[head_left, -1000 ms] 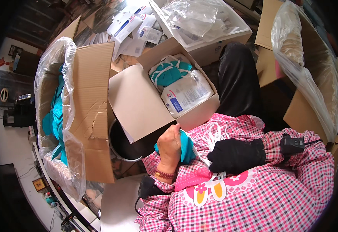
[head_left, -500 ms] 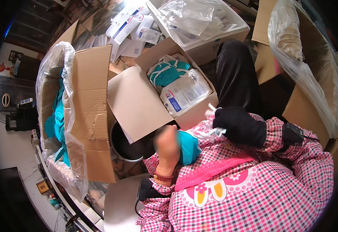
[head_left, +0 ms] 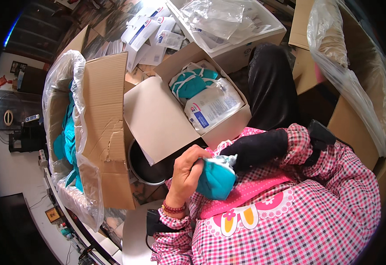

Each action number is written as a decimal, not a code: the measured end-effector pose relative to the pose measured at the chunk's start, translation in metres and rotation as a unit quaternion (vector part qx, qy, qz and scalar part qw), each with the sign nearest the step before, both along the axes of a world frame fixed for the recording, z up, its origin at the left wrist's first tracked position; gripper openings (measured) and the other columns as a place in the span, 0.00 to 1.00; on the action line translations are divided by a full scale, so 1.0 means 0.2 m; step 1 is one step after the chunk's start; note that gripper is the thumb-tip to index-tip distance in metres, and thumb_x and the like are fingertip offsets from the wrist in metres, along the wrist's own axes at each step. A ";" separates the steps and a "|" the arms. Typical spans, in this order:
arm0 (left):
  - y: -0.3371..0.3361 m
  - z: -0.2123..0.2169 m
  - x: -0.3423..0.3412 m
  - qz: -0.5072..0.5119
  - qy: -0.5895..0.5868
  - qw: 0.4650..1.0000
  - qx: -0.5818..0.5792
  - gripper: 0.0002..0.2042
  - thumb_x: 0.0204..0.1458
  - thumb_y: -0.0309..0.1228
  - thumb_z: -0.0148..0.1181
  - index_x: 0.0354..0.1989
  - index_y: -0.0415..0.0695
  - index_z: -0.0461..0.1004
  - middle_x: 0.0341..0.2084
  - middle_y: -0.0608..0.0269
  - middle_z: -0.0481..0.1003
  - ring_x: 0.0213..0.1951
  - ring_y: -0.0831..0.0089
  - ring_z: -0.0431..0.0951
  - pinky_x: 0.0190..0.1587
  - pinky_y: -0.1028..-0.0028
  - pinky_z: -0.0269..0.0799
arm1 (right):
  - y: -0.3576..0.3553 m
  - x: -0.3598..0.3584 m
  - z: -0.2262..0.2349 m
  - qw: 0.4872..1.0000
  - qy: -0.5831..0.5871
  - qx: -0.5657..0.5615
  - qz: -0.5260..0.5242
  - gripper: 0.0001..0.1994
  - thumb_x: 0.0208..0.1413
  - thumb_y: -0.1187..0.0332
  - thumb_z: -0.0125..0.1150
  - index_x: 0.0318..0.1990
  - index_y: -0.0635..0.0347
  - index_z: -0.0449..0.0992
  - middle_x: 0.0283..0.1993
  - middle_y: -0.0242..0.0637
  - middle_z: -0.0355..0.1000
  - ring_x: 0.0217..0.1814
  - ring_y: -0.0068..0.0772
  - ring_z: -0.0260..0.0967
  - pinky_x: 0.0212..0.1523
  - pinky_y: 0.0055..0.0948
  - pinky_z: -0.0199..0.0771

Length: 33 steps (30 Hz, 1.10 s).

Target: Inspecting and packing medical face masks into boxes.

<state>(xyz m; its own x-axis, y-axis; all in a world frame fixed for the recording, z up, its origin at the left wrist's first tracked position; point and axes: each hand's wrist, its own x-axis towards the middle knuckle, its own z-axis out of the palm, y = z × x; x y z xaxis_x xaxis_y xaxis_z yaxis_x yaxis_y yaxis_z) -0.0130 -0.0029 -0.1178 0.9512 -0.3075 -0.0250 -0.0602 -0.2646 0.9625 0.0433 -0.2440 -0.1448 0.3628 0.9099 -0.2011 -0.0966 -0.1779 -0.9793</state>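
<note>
Left hand [head_left: 186, 174]: your fingers clamp the mask [head_left: 216, 180] by its left edge.
Right hand [head_left: 248, 152]: at the straps [head_left: 228, 160]; fingers hidden, cannot tell.
Mask: just off the box [head_left: 228, 128], near corner.
Straps: gather evenly; don't crease your mask.

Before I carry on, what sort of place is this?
Probably a home living space doubling as a mask-handling spot: a fan and red wall ornament look domestic, while a plastic-lined carton holds teal pieces resembling the teal mask in the left hand.
</note>
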 end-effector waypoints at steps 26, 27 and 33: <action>-0.08 -0.43 0.03 0.171 0.086 0.971 -0.140 0.26 0.68 0.39 0.52 0.16 0.37 0.73 0.11 0.68 0.68 0.16 0.83 0.63 0.19 0.76 0.55 | 0.10 -0.32 0.28 0.953 -0.300 0.031 0.014 0.12 0.48 0.58 0.72 0.29 0.55 0.80 0.25 0.41 0.75 0.29 0.46 0.76 0.30 0.40 0.73; -0.09 -0.37 0.03 0.178 0.106 0.963 -0.170 0.27 0.68 0.40 0.50 0.14 0.39 0.70 0.10 0.68 0.66 0.14 0.82 0.62 0.19 0.77 0.53 | 0.09 -0.30 0.29 0.959 -0.272 0.052 -0.052 0.11 0.48 0.59 0.72 0.29 0.55 0.79 0.25 0.40 0.75 0.29 0.46 0.75 0.30 0.40 0.73; -0.11 -0.20 0.01 0.075 0.027 0.994 -0.069 0.10 0.63 0.29 0.56 0.30 0.35 0.74 0.19 0.62 0.70 0.24 0.77 0.68 0.29 0.77 0.64 | 0.00 -0.17 0.08 0.872 -0.401 -0.071 -0.272 0.07 0.49 0.68 0.68 0.37 0.55 0.82 0.34 0.42 0.78 0.36 0.46 0.77 0.37 0.39 0.75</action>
<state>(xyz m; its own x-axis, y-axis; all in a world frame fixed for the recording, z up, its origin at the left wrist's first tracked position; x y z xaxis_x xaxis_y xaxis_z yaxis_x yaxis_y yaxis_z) -0.0118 -0.0240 -0.1585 0.9852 -0.1656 -0.0439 0.0221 -0.1313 0.9911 0.0098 -0.2440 -0.1293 0.8091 0.5453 0.2191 0.5009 -0.4451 -0.7423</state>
